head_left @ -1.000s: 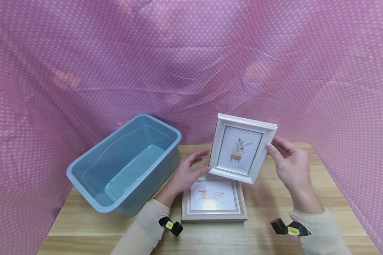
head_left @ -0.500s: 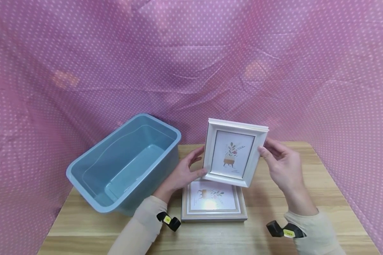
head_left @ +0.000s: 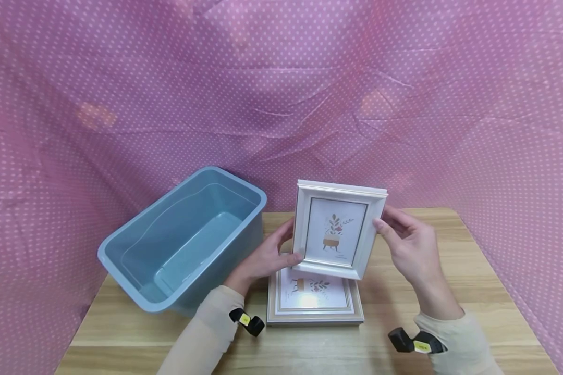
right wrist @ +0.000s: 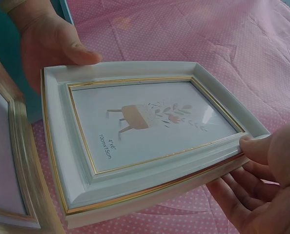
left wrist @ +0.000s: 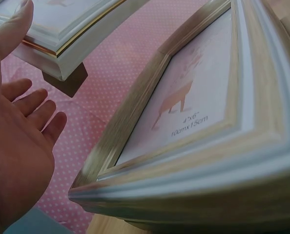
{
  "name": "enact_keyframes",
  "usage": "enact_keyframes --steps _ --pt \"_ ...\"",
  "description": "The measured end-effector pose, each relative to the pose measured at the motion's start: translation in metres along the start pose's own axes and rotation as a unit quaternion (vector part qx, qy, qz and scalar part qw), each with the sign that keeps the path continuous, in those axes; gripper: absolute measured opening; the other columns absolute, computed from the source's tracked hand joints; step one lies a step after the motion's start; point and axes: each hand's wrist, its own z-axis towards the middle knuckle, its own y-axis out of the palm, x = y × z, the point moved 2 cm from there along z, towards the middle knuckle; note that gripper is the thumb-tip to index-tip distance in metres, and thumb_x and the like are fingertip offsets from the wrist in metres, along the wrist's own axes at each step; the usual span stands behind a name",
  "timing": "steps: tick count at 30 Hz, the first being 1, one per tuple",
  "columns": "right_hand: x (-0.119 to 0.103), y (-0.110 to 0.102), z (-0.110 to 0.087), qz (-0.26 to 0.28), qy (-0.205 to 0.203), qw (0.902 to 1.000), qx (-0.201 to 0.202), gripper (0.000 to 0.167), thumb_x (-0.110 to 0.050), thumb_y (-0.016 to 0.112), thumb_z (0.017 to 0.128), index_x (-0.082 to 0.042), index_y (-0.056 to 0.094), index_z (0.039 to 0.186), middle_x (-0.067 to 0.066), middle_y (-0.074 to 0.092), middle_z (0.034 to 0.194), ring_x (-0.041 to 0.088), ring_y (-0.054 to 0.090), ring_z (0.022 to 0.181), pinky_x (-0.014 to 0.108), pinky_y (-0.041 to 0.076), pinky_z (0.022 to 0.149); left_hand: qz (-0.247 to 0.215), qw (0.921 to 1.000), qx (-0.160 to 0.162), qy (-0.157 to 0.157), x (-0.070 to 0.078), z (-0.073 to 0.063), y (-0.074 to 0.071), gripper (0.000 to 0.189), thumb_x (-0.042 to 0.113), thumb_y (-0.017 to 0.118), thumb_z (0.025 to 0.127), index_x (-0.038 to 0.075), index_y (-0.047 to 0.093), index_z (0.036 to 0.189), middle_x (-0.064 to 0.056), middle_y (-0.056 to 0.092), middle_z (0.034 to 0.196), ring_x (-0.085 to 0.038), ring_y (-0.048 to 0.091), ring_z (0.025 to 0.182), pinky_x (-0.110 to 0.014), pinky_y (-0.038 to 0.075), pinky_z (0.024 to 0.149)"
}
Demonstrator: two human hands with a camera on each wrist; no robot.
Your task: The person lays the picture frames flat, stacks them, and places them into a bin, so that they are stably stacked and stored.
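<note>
A white picture frame (head_left: 328,266), with gold lines and a potted-plant print, is held up at a tilt between both hands. My left hand (head_left: 268,255) holds it by its lower left corner, thumb on the front and fingers partly hidden behind; in the left wrist view these fingers (left wrist: 35,105) lie below the frame's edge. The right hand (head_left: 414,245) pinches the right edge, thumb in front, fingers behind. Under the raised frame, a wood-toned picture frame (head_left: 315,319) lies face up on the table, its far edge covered from the head view.
A blue-grey plastic bin (head_left: 216,260) stands left of the frames, beside the left forearm. The wooden table (head_left: 455,250) runs back to a pink polka-dot cloth (head_left: 281,104) hanging behind and at both sides. Each wrist wears a black camera strap.
Both hands have moved left and slightly down with the white picture frame, which stands a little straighter. The wood-toned picture frame and the bin have stayed in place.
</note>
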Motion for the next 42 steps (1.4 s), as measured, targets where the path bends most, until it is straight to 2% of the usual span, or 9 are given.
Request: enact_keyframes --steps 8,18,25,35,37,39,42 --pt "0.000 0.001 -0.003 0.006 0.001 1.0000 0.001 0.033 0.004 0.073 0.099 0.015 0.069 0.129 0.037 0.073 0.121 -0.015 0.070 0.096 0.010 0.059 0.089 0.020 0.9996 -0.014 0.011 0.000 -0.002 -0.001 0.128 0.085 0.070 0.083 0.009 0.019 0.173 -0.013 0.026 0.180 -0.042 0.030 0.163 -0.069 0.022 0.133" --pt "-0.001 0.002 -0.003 0.016 -0.006 0.9999 0.000 0.032 0.006 0.072 0.099 0.016 0.069 0.129 0.038 0.071 0.123 -0.013 0.071 0.098 0.012 0.060 0.090 0.017 0.9996 -0.018 0.013 -0.001 -0.002 -0.001 0.127 0.082 0.072 0.084 0.008 0.018 0.173 -0.014 0.027 0.179 -0.042 0.030 0.163 -0.068 0.022 0.133" --pt "0.000 0.001 -0.003 0.017 0.000 0.9999 0.002 0.032 0.006 0.071 0.099 0.016 0.069 0.129 0.038 0.071 0.123 -0.013 0.071 0.098 0.013 0.060 0.090 0.010 0.9999 -0.011 0.001 -0.002 -0.002 -0.002 0.125 0.080 0.075 0.083 0.010 0.023 0.172 -0.015 0.030 0.178 -0.044 0.033 0.161 -0.072 0.024 0.131" --pt "0.001 -0.001 -0.003 0.016 0.005 0.9998 0.008 0.032 0.005 0.071 0.099 0.015 0.069 0.130 0.036 0.071 0.123 -0.012 0.072 0.097 0.014 0.061 0.089 0.000 0.9999 0.008 -0.009 -0.004 -0.007 -0.004 0.122 0.073 0.081 0.083 0.006 0.028 0.169 -0.017 0.035 0.175 -0.043 0.038 0.158 -0.065 0.030 0.131" --pt "0.002 -0.001 -0.002 0.022 0.007 0.9997 0.011 0.032 0.005 0.072 0.099 0.014 0.069 0.130 0.023 0.077 0.120 -0.011 0.073 0.098 0.014 0.061 0.090 0.000 0.9999 0.012 -0.009 -0.005 -0.009 -0.004 0.121 0.070 0.083 0.084 0.002 0.029 0.168 -0.020 0.035 0.174 -0.044 0.040 0.157 -0.063 0.031 0.132" --pt "0.002 -0.002 -0.002 0.027 0.006 0.9995 0.013 0.032 0.005 0.072 0.099 0.014 0.070 0.130 0.004 0.081 0.114 -0.010 0.073 0.098 0.014 0.061 0.090 -0.006 0.9999 0.016 -0.003 -0.006 -0.010 -0.005 0.116 0.062 0.085 0.086 -0.002 0.030 0.166 -0.023 0.037 0.171 -0.046 0.042 0.155 -0.061 0.032 0.132" --pt "0.002 -0.002 -0.001 0.036 0.009 0.9992 0.016 0.032 0.005 0.073 0.099 0.013 0.070 0.129 -0.022 0.076 0.103 -0.009 0.074 0.096 0.014 0.061 0.089 -0.011 0.9996 0.024 0.012 -0.007 -0.013 -0.005 0.102 0.046 0.087 0.090 -0.006 0.036 0.162 -0.026 0.043 0.165 -0.047 0.049 0.148 -0.051 0.040 0.129"
